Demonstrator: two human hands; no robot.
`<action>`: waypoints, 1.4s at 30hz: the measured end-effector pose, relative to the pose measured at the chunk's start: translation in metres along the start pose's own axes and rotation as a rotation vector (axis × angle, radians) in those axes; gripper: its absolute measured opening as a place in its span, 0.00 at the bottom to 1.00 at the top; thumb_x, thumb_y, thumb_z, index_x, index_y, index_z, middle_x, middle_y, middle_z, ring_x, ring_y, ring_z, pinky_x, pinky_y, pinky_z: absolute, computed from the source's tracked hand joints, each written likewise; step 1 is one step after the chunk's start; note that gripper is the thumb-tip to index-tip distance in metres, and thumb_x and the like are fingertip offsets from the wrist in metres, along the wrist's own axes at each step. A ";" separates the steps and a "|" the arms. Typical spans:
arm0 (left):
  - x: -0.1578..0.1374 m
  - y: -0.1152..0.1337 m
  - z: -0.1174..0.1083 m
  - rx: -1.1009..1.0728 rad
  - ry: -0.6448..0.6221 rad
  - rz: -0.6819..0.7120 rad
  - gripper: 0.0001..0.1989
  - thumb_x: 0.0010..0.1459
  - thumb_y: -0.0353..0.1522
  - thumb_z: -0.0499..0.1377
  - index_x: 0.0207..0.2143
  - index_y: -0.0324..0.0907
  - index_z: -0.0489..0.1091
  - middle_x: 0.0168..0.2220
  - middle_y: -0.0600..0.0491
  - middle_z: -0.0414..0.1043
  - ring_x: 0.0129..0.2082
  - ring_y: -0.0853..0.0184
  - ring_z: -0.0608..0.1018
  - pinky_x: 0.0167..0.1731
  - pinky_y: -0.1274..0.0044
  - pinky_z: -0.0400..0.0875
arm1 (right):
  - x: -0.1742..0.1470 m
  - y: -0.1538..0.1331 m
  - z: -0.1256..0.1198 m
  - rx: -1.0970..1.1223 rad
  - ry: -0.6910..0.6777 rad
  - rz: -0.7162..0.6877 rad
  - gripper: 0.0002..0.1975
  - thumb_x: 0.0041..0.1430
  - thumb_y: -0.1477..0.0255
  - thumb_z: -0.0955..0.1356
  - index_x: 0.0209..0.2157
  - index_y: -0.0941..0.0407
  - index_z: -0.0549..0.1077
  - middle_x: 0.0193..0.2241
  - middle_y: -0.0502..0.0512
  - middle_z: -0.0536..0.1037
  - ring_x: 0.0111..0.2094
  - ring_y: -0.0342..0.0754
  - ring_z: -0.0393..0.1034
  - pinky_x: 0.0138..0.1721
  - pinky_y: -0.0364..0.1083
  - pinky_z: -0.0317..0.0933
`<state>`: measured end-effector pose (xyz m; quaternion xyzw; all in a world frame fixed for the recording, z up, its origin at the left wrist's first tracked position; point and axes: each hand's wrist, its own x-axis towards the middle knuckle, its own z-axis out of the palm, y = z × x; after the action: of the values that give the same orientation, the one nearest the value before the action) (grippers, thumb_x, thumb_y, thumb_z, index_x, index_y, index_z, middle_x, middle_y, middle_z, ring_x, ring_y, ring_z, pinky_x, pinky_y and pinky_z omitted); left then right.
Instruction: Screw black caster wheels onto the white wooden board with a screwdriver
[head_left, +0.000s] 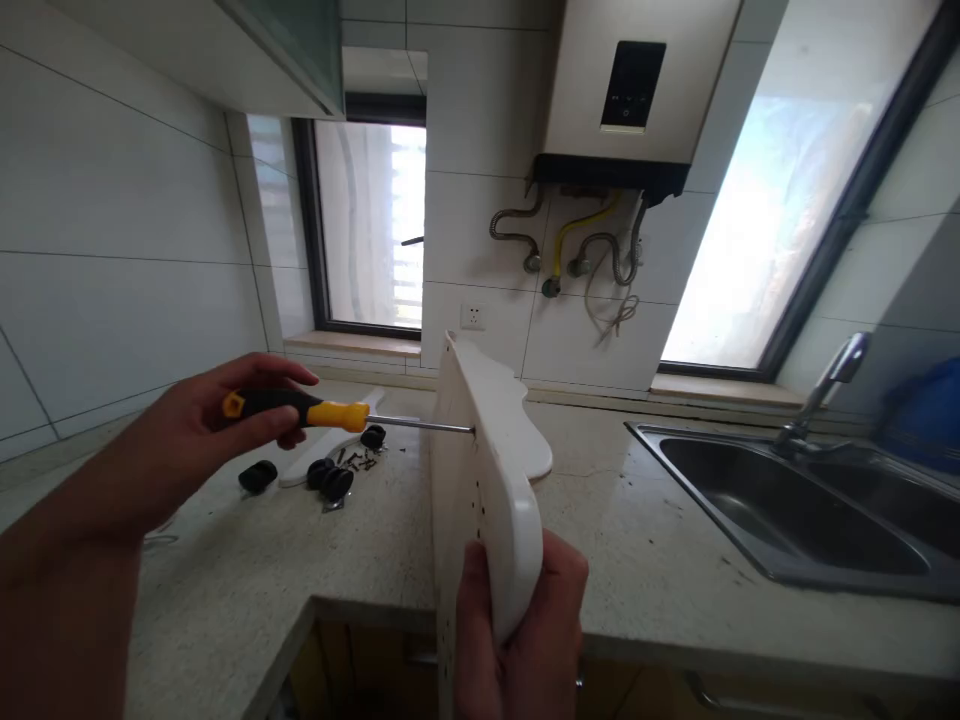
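My left hand (255, 415) is closed around the black and yellow handle of a screwdriver (337, 416). Its metal shaft points right, and the tip meets the face of a white panel (517, 500) near a small hole or screw. The panel stands on edge on the counter, with a wavy outline and several small dark holes. My right hand (525, 640) grips the panel's rounded near end, thumb on the left face and fingers on the right. Behind the screwdriver lie several black caster wheels (335, 484) and a scatter of small screws (358, 460).
The speckled stone countertop (390, 540) has an inner corner at the front. Another white piece (304, 463) lies behind the casters. To the right is a steel sink (780, 500) with a faucet (825, 390). A water heater (637, 80) with hoses hangs on the tiled wall.
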<state>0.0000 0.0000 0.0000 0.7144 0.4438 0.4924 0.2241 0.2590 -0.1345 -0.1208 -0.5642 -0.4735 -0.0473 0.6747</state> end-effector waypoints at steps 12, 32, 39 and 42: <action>-0.001 -0.008 -0.005 0.021 -0.042 0.000 0.34 0.49 0.50 0.79 0.55 0.51 0.76 0.39 0.53 0.82 0.26 0.66 0.81 0.26 0.78 0.80 | 0.000 0.001 0.003 -0.023 -0.009 -0.070 0.11 0.76 0.60 0.67 0.52 0.49 0.67 0.30 0.50 0.73 0.25 0.51 0.69 0.24 0.47 0.61; 0.003 -0.003 0.007 -0.009 -0.061 -0.040 0.31 0.55 0.55 0.75 0.54 0.51 0.76 0.41 0.50 0.84 0.30 0.63 0.84 0.27 0.75 0.82 | 0.004 0.000 0.001 -0.016 0.029 -0.040 0.09 0.77 0.59 0.66 0.50 0.48 0.65 0.29 0.49 0.73 0.23 0.49 0.68 0.23 0.46 0.59; 0.004 -0.004 0.009 -0.042 0.011 -0.035 0.29 0.57 0.55 0.73 0.52 0.50 0.75 0.26 0.58 0.75 0.21 0.68 0.76 0.21 0.79 0.75 | 0.000 0.002 0.001 -0.032 0.025 -0.040 0.11 0.77 0.59 0.68 0.52 0.49 0.67 0.29 0.49 0.74 0.23 0.49 0.67 0.23 0.46 0.59; 0.007 -0.002 0.015 -0.137 0.090 -0.076 0.28 0.61 0.61 0.67 0.42 0.47 0.73 0.19 0.60 0.68 0.16 0.71 0.66 0.16 0.82 0.64 | -0.004 0.002 0.004 -0.060 0.016 -0.058 0.13 0.77 0.58 0.66 0.55 0.50 0.68 0.31 0.51 0.76 0.24 0.50 0.68 0.24 0.47 0.61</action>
<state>0.0131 0.0093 -0.0041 0.6572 0.4456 0.5444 0.2706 0.2559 -0.1327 -0.1256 -0.5698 -0.4828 -0.0858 0.6595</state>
